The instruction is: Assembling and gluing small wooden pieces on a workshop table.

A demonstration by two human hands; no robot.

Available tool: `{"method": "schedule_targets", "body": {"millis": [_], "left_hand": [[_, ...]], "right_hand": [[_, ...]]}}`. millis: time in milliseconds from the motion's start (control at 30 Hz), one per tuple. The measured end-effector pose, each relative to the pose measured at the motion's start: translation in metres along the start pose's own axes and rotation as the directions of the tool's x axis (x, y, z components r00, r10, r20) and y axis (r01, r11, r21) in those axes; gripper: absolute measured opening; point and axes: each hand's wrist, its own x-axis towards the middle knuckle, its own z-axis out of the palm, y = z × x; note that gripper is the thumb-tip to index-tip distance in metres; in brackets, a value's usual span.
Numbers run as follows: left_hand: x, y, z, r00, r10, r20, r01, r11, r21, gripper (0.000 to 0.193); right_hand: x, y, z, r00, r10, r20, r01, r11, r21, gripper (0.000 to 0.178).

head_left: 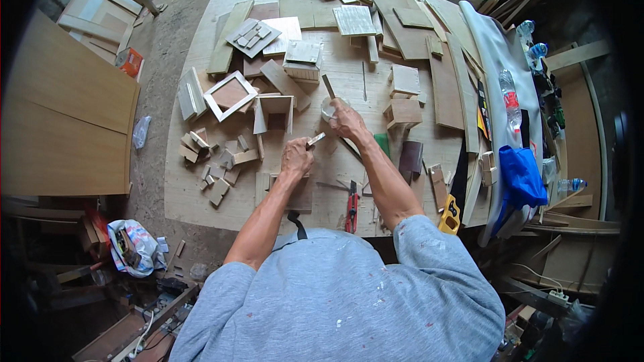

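My left hand is closed around a small strip of wood, whose pale end sticks out past the thumb. Farther forward, my right hand grips a thin flat wooden stick that slants up and to the left. Right beside that hand, partly covered by it, is a small whitish cup; whether the stick touches it I cannot tell. An open wooden box stands just beyond my left hand. Nearer my body lies a red utility knife.
Small wood offcuts and a white-edged frame lie at left. Small wooden boxes stand at right, near a dark curved piece. A yellow-handled saw rests at the near right edge, beside a blue bag.
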Motion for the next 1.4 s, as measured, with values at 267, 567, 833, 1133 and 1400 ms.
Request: {"method": "schedule_targets", "body": {"millis": [267, 567, 833, 1133, 1400], "left_hand": [[0.002, -0.009, 0.008, 0.998, -0.050, 0.044, 0.050, 0.999, 0.000, 0.016], [-0.005, -0.007, 0.009, 0.986, -0.119, 0.114, 0.117, 0.993, 0.023, 0.018], [0.002, -0.015, 0.013, 0.998, -0.013, 0.069, 0.013, 1.000, -0.002, 0.019], [0.000, -0.010, 0.000, 0.993, -0.020, 0.116, 0.019, 1.000, 0.009, 0.019], [-0.001, 0.003, -0.004, 0.990, -0.005, 0.138, 0.007, 1.000, -0.012, 0.018]], "right_hand": [[-0.062, -0.031, 0.028, 0.987, 0.161, -0.002, -0.112, 0.696, 0.710, 0.045], [-0.098, -0.052, 0.057, 0.948, 0.288, -0.137, -0.046, 0.549, 0.835, 0.052], [-0.106, -0.057, 0.062, 0.949, 0.052, -0.311, 0.126, 0.841, 0.527, 0.062], [-0.104, -0.067, 0.057, 0.977, 0.075, -0.199, 0.094, 0.689, 0.719, 0.073], [-0.088, -0.038, 0.062, 0.975, 0.216, -0.044, -0.067, 0.478, 0.876, 0.080]]}}
